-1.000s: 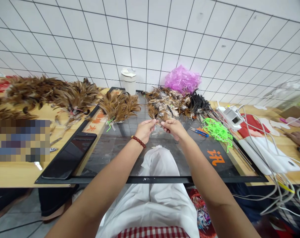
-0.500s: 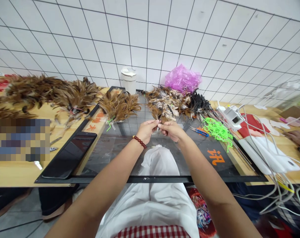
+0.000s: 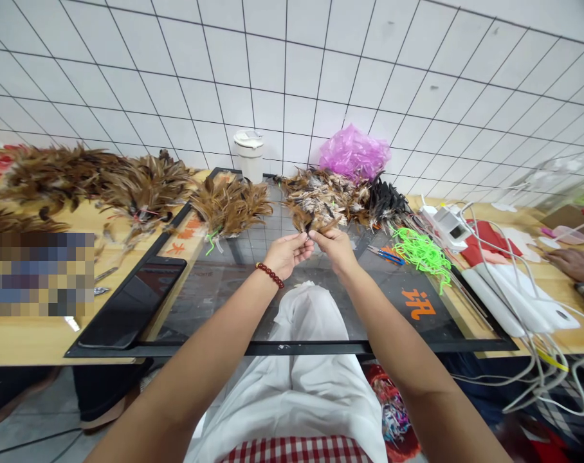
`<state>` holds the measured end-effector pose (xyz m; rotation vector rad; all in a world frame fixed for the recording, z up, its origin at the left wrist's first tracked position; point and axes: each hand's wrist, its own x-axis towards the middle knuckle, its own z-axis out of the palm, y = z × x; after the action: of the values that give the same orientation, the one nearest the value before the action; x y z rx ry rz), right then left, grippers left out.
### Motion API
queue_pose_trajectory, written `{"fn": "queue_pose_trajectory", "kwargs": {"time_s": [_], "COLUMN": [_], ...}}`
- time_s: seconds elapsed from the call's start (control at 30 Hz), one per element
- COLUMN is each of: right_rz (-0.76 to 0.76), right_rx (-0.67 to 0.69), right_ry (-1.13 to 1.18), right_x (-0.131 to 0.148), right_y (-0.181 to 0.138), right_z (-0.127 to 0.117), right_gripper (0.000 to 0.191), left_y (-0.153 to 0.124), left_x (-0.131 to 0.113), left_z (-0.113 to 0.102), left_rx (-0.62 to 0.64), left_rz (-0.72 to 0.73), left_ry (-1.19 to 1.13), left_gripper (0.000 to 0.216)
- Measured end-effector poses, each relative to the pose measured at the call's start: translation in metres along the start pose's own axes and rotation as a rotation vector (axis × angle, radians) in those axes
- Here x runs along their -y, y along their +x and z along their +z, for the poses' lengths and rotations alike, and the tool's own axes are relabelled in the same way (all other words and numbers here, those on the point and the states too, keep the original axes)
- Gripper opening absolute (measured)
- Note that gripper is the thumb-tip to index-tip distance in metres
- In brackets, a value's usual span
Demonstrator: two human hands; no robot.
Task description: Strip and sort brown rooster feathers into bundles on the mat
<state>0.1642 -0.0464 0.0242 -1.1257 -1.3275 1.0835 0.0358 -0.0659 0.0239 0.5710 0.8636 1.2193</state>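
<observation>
My left hand [image 3: 286,252], with a red bead bracelet at the wrist, and my right hand [image 3: 337,247] meet above the glass panel [image 3: 234,283]. Both pinch the base of a small bunch of brown feathers [image 3: 315,222] that fans away from me. The fingers of both hands are closed on it. Just beyond lies a mixed heap of brown and pale feathers [image 3: 323,196], with black feathers [image 3: 384,200] to its right. A separate brown feather bundle [image 3: 231,206] lies left of my hands.
A white lidded cup [image 3: 249,156] and a pink plastic bag [image 3: 354,152] stand by the tiled wall. Neon green ties [image 3: 420,252] and blue scissors [image 3: 387,256] lie to the right. A dark tablet [image 3: 130,308] rests left. White cables [image 3: 523,289] and another person's hand [image 3: 569,262] are far right.
My hands moved closer together and slightly forward toward the feather heap, and the bunch between them now stands out past my fingertips.
</observation>
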Motion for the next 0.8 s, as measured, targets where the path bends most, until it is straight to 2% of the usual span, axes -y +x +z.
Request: {"fn": "queue_pose_trajectory", "kwargs": {"time_s": [0.1, 0.23, 0.4, 0.47, 0.57, 0.63, 0.8], "right_rz": [-0.034, 0.018, 0.101, 0.168, 0.259, 0.258, 0.112], "right_rx": [0.010, 0.077, -0.021, 0.032, 0.148, 0.157, 0.057], "right_ry": [-0.051, -0.005, 0.174, 0.279, 0.342, 0.290, 0.067], "right_x": [0.001, 0.000, 0.003, 0.006, 0.006, 0.004, -0.003], "right_y": [-0.002, 0.002, 0.008, 0.008, 0.007, 0.006, 0.006], "right_z": [0.000, -0.004, -0.013, -0.015, -0.015, -0.013, -0.009], "right_gripper": [0.051, 0.046, 0.039, 0.038, 0.039, 0.038, 0.039], "left_y": [-0.001, -0.002, 0.000, 0.000, -0.001, -0.001, 0.000], "left_x": [-0.001, -0.002, -0.005, -0.005, -0.005, -0.004, -0.003], "left_z": [0.000, 0.000, -0.001, -0.001, -0.001, 0.001, 0.001], "left_rx": [0.035, 0.099, -0.037, -0.062, -0.026, -0.001, -0.008], "left_rz": [-0.039, -0.087, 0.089, 0.101, 0.062, 0.053, 0.085], "left_ry": [0.026, 0.115, 0.055, 0.035, 0.042, 0.055, 0.075], "left_gripper": [0.009, 0.010, 0.009, 0.009, 0.010, 0.011, 0.010]}}
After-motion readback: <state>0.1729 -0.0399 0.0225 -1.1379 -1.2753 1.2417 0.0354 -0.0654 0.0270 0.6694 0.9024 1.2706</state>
